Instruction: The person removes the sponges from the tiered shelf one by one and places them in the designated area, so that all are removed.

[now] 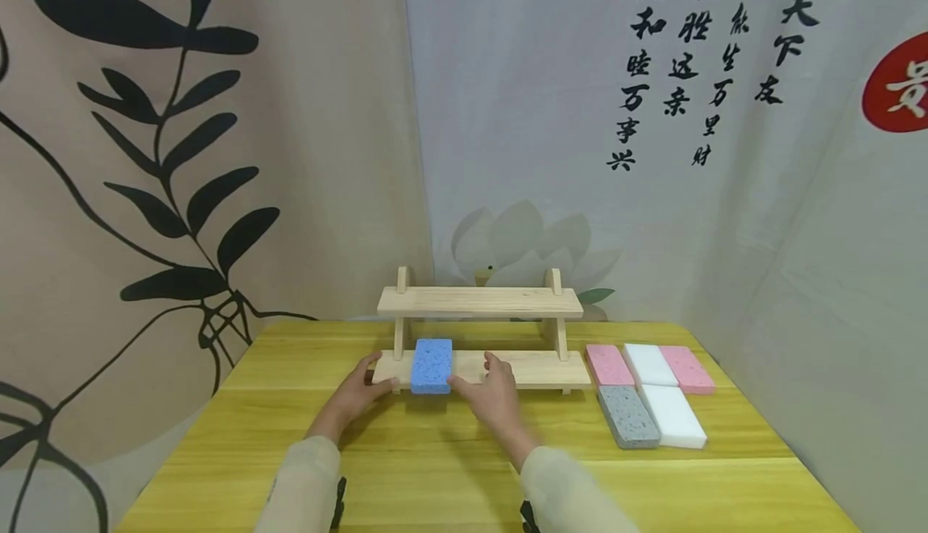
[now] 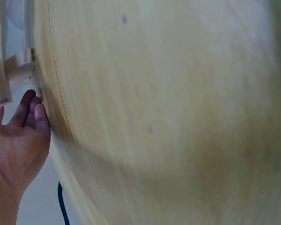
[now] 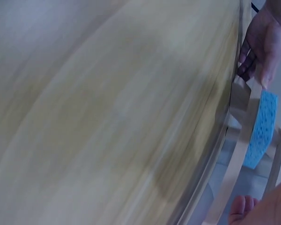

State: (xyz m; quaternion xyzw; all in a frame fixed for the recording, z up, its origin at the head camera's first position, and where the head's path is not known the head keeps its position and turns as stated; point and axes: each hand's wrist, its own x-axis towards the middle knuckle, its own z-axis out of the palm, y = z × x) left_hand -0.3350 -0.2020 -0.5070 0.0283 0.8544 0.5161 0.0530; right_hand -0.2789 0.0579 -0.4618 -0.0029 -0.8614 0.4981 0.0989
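Observation:
A blue sponge (image 1: 431,366) stands tilted on the lower board of a two-tier wooden rack (image 1: 480,301), left of its middle. My left hand (image 1: 355,394) grips the left end of that lower board, thumb at the front edge and fingers toward the back. In the left wrist view the left hand (image 2: 21,145) shows its palm, with the thumb mostly cut off. My right hand (image 1: 496,396) has its thumb at the sponge's lower right edge, its other fingers raised off the sponge. The sponge (image 3: 261,129) also shows in the right wrist view, between both hands.
Right of the rack lie two pink sponges (image 1: 609,365), two white sponges (image 1: 671,416) and a grey sponge (image 1: 627,417), grouped on the wooden table (image 1: 406,477). Printed curtains (image 1: 507,114) hang close behind the rack.

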